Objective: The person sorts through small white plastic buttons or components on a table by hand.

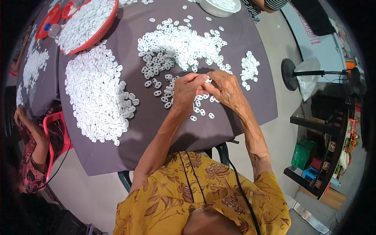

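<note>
Between the fingertips of both hands, above the table, is a small white oval piece with dark holes [208, 80]. My left hand [184, 92] pinches at its left side, thumb and forefinger together. From the right, my right hand [228, 88] closes its fingers on the same piece and partly covers it. Just beyond my hands spreads a loose heap of similar white two-holed pieces [182, 41]. Several more lie scattered under and around my wrists. A larger, denser pile of white pieces [96, 94] covers the table to the left.
A red basket [105, 29] full of white pieces stands at the far left of the cloth-covered table [152, 117]. A white bowl [219, 11] sits at the far edge, near another person's arm. A small cluster [249, 67] lies right. Another person sits left on a red chair [58, 117].
</note>
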`<state>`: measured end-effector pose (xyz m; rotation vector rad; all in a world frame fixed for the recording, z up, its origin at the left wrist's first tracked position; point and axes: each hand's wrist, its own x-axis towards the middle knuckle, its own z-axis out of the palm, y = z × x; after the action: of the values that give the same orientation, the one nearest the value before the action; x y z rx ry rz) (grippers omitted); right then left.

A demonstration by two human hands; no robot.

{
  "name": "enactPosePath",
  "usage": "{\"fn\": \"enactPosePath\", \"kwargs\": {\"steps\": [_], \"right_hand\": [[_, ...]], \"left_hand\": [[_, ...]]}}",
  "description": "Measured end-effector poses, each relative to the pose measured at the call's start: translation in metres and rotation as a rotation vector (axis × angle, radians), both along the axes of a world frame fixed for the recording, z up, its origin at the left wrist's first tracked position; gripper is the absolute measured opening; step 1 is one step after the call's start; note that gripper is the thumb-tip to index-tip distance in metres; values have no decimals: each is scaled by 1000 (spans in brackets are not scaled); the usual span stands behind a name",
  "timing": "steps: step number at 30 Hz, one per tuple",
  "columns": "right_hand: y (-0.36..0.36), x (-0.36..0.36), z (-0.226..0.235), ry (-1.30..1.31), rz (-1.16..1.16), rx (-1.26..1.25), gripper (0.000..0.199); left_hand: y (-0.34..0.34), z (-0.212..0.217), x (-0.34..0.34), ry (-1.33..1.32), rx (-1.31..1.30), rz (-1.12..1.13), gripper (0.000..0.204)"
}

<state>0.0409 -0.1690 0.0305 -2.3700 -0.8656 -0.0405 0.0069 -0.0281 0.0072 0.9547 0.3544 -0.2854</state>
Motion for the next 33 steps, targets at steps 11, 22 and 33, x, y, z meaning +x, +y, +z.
{"fn": "enactPosePath", "kwargs": {"steps": [11, 22, 33], "right_hand": [[-4, 2, 0, -24, 55, 6, 22], [-8, 9, -6, -52, 133, 6, 21], [-7, 8, 1, -2, 94, 23, 22]], "left_hand": [[-2, 0, 1, -4, 3, 9, 21], [-1, 2, 0, -17, -9, -30, 18], [5, -3, 0, -50, -17, 32, 19]]}}
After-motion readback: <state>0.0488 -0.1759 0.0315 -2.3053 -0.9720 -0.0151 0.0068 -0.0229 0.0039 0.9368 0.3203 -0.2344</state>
